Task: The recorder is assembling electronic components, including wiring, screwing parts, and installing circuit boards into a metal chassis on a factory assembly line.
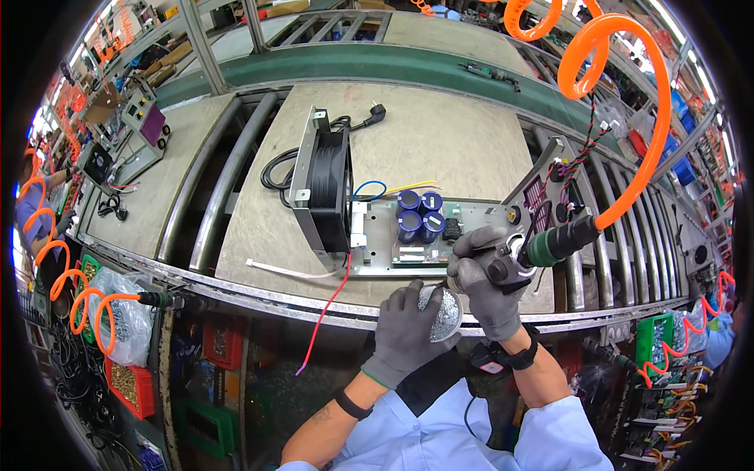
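nearest the body, the left hand (pixel 402 330) in a grey glove is cupping a small round container of shiny screws (pixel 442 312) at the near edge of the bench, its fingers curling closed around the container's left side. just beside it and a little further out, the right hand (pixel 485 279), also gloved grey, is wrapping tightly around the grip of a pneumatic screwdriver (pixel 522 257), whose dark green body is pointing up to the right and joining a coiled orange air hose (pixel 628 141) that is looping overhead. a black wrist strap (pixel 514 357) is sitting on the right forearm.

just beyond the hands, a metal chassis plate (pixel 377 251) is lying flat on the grey work board (pixel 440 133), carrying a circuit board with four blue capacitors (pixel 419 214) standing upright in a cluster. at the plate's left end a black cooling fan (pixel 328 200) in a metal bracket is standing on edge. a red wire (pixel 326 314) is trailing from the plate over the bench edge, and a white cable tie (pixel 283 271) is lying near the fan. a black power cord with plug (pixel 369 118) is curling behind the fan.

further off, a green conveyor belt (pixel 408 63) is running across, with another workstation's unit (pixel 145 118) far left
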